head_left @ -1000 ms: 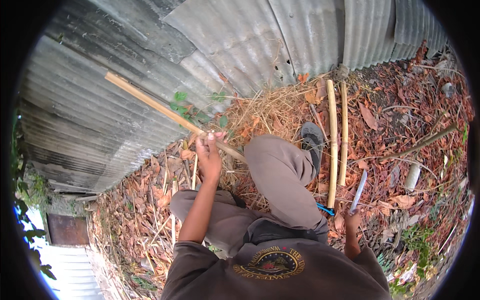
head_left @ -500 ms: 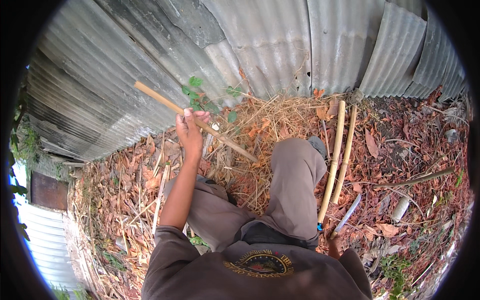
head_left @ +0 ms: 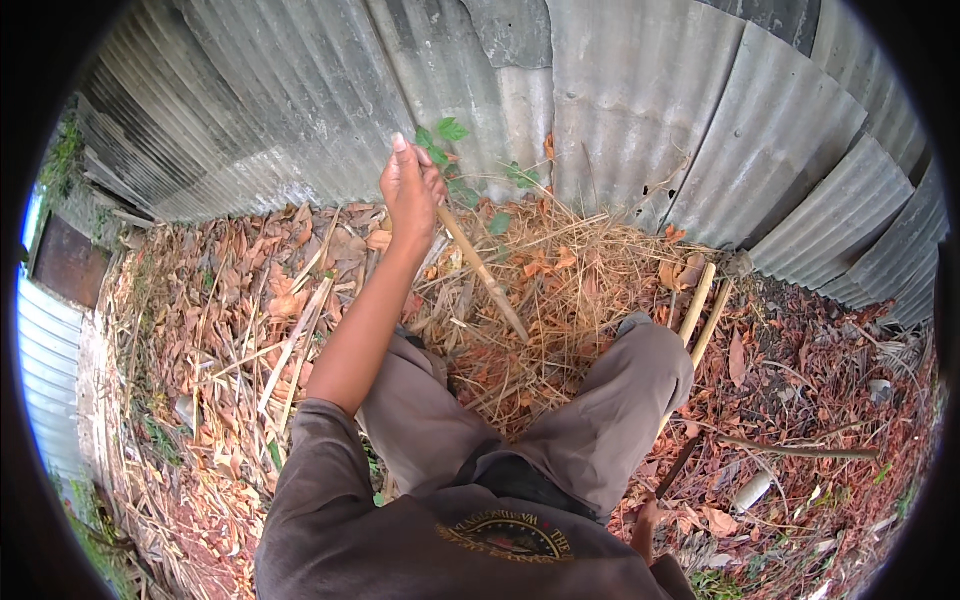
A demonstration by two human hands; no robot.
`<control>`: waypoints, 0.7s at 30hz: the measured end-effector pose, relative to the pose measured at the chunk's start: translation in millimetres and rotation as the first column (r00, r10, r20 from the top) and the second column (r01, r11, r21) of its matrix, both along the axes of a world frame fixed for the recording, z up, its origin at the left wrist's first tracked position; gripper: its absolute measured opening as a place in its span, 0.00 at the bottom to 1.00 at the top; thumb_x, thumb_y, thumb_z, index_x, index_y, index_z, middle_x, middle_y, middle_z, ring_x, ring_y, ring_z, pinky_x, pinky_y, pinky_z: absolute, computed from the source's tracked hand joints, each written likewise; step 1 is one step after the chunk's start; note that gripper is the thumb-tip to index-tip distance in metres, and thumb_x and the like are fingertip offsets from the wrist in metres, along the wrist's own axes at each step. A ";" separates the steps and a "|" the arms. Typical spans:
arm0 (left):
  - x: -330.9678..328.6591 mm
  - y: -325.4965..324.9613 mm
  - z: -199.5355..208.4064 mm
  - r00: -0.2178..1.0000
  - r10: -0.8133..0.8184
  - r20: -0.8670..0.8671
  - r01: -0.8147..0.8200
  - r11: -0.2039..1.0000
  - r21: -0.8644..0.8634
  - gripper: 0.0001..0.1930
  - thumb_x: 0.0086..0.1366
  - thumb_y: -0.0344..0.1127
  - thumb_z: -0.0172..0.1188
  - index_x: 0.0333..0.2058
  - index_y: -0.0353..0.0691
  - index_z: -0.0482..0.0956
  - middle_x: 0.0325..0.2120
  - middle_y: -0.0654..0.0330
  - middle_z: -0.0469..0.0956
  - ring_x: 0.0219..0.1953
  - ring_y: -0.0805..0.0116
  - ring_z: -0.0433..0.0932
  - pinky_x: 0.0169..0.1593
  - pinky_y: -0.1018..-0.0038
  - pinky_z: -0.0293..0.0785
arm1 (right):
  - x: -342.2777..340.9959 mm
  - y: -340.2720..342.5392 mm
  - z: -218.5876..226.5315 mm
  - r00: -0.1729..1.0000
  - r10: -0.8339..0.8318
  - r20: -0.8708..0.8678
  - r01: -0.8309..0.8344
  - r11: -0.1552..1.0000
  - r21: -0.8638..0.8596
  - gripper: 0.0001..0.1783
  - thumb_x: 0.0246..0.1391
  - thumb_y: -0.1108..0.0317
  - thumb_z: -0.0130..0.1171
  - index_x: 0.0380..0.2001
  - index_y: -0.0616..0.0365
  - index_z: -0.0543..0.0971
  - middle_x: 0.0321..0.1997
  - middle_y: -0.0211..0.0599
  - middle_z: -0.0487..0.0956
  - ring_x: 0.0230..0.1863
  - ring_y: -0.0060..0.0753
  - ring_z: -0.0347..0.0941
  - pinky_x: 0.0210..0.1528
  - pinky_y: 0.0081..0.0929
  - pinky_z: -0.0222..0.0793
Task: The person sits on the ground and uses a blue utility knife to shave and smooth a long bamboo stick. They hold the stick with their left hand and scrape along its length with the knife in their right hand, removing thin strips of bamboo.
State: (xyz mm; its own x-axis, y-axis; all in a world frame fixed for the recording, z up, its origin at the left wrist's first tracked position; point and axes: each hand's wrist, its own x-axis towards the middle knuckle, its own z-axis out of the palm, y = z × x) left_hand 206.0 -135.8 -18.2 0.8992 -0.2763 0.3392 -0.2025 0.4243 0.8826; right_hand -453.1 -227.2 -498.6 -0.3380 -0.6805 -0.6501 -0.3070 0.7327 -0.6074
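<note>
My left hand point(head_left: 411, 192) is raised in front of me near the fence, its fingers closed round the upper part of a split bamboo stick point(head_left: 480, 267). The stick slants down to the right, its lower tip over dry straw between my knees. Low at my right side, my right hand point(head_left: 645, 527) is closed on the handle of a long-bladed knife point(head_left: 680, 466). The blade looks dark and points up and away from me. Part of that hand is hidden by my body.
A corrugated metal fence point(head_left: 640, 110) stands ahead. Two bamboo poles point(head_left: 698, 303) lie beyond my right knee, partly hidden by it. Dry straw point(head_left: 590, 260) is heaped by the fence. Dead leaves cover the ground. A thin branch point(head_left: 800, 450) and a pale cylinder point(head_left: 752, 492) lie at right.
My left hand has turned the bamboo stick steeper and brought its top end closer. The knife has tilted, its blade now dark instead of bright. My view has swung left, and my right knee has spread outward.
</note>
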 end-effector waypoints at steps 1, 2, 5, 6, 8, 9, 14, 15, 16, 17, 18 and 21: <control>4.5 2.4 2.4 0.999 -0.031 -0.008 0.031 1.000 -0.001 0.25 0.72 0.58 0.40 0.26 0.43 0.62 0.14 0.68 0.56 0.15 0.78 0.54 0.19 0.79 0.54 | 16.7 -4.1 38.5 0.999 -0.004 0.053 0.004 1.000 -0.008 0.14 0.49 0.64 0.62 0.26 0.61 0.69 0.17 0.33 0.69 0.12 0.28 0.66 0.15 0.29 0.65; 6.2 4.9 5.0 0.998 -0.063 -0.016 0.063 0.998 -0.001 0.26 0.71 0.59 0.40 0.24 0.44 0.61 0.14 0.68 0.54 0.15 0.78 0.52 0.19 0.79 0.51 | 25.7 -9.2 58.2 0.994 -0.008 0.107 0.010 1.000 -0.013 0.12 0.50 0.67 0.60 0.25 0.61 0.68 0.15 0.32 0.68 0.10 0.26 0.64 0.13 0.27 0.63; 9.7 13.1 15.7 0.980 -0.198 -0.028 0.196 0.977 -0.081 0.27 0.71 0.61 0.37 0.21 0.45 0.58 0.12 0.69 0.50 0.14 0.78 0.48 0.18 0.79 0.47 | 45.9 -23.9 125.2 0.983 0.093 0.160 -0.062 0.979 -0.193 0.11 0.50 0.68 0.59 0.24 0.59 0.68 0.12 0.34 0.68 0.09 0.27 0.64 0.12 0.27 0.62; 13.0 16.5 14.8 0.968 -0.249 -0.022 0.245 0.964 -0.105 0.27 0.72 0.60 0.37 0.21 0.45 0.58 0.12 0.70 0.50 0.14 0.78 0.48 0.18 0.79 0.47 | 67.4 -22.7 172.2 0.983 0.116 0.144 -0.075 0.963 -0.260 0.11 0.50 0.67 0.59 0.22 0.58 0.68 0.11 0.34 0.68 0.09 0.28 0.65 0.12 0.28 0.63; 22.2 20.8 11.3 0.956 -0.292 -0.025 0.287 0.950 -0.123 0.25 0.72 0.56 0.39 0.20 0.45 0.58 0.11 0.69 0.50 0.13 0.77 0.49 0.18 0.78 0.49 | 100.9 -26.6 251.6 0.976 0.216 -0.017 -0.206 0.901 -0.381 0.09 0.52 0.67 0.58 0.26 0.58 0.70 0.11 0.30 0.69 0.09 0.24 0.65 0.11 0.26 0.61; 25.5 25.2 7.2 0.949 -0.312 -0.030 0.306 0.943 -0.128 0.24 0.73 0.54 0.39 0.20 0.46 0.57 0.11 0.69 0.50 0.13 0.76 0.50 0.19 0.77 0.50 | 127.5 -25.3 298.3 0.943 0.329 -0.053 -0.307 0.794 -0.524 0.07 0.54 0.69 0.57 0.29 0.60 0.70 0.13 0.30 0.69 0.10 0.21 0.62 0.12 0.21 0.57; 20.7 27.2 -1.3 0.982 -0.143 -0.121 0.130 0.985 -0.109 0.17 0.70 0.44 0.45 0.22 0.44 0.60 0.14 0.67 0.57 0.15 0.74 0.57 0.23 0.76 0.59 | 247.2 -17.2 442.0 0.889 0.457 0.020 -0.265 0.550 -0.792 0.16 0.58 0.68 0.58 0.46 0.65 0.71 0.21 0.36 0.77 0.20 0.19 0.70 0.19 0.15 0.59; 21.7 27.4 -1.4 0.983 -0.138 -0.120 0.120 0.982 -0.143 0.16 0.69 0.43 0.45 0.22 0.44 0.61 0.14 0.67 0.57 0.16 0.74 0.57 0.24 0.76 0.59 | 273.6 -10.6 460.9 0.834 0.521 0.183 -0.213 0.609 -0.764 0.16 0.59 0.69 0.58 0.48 0.65 0.71 0.21 0.36 0.76 0.21 0.21 0.71 0.20 0.16 0.62; 22.7 31.0 -2.6 0.984 -0.128 -0.120 0.106 0.978 -0.177 0.16 0.69 0.43 0.46 0.23 0.43 0.61 0.14 0.67 0.57 0.16 0.75 0.57 0.24 0.77 0.58 | 305.4 -3.3 461.9 0.764 0.607 0.218 -0.154 0.500 -0.853 0.17 0.59 0.71 0.57 0.49 0.65 0.70 0.21 0.35 0.75 0.19 0.21 0.69 0.20 0.17 0.63; 24.0 32.5 -3.2 0.983 -0.129 -0.128 0.104 0.977 -0.187 0.14 0.68 0.42 0.46 0.24 0.43 0.61 0.15 0.67 0.57 0.16 0.76 0.57 0.23 0.77 0.58 | 323.5 -3.8 464.9 0.601 0.741 0.300 -0.213 0.510 -0.834 0.17 0.59 0.74 0.56 0.50 0.65 0.70 0.20 0.34 0.73 0.18 0.22 0.68 0.20 0.19 0.64; 25.0 34.2 -3.8 0.984 -0.125 -0.129 0.099 0.977 -0.190 0.13 0.68 0.41 0.46 0.24 0.43 0.61 0.15 0.67 0.57 0.16 0.76 0.56 0.23 0.78 0.57 | 346.6 4.7 462.6 0.461 0.764 0.452 -0.251 0.600 -0.759 0.16 0.58 0.76 0.55 0.50 0.65 0.70 0.19 0.32 0.71 0.17 0.22 0.67 0.21 0.20 0.64; 27.5 41.8 -5.0 0.981 -0.129 -0.142 0.097 0.971 -0.217 0.11 0.66 0.38 0.47 0.24 0.44 0.61 0.14 0.68 0.57 0.15 0.78 0.54 0.21 0.79 0.54 | 405.6 46.0 432.5 0.244 0.811 0.531 -0.577 0.562 -0.593 0.14 0.59 0.76 0.54 0.49 0.63 0.70 0.17 0.27 0.69 0.15 0.18 0.63 0.17 0.20 0.59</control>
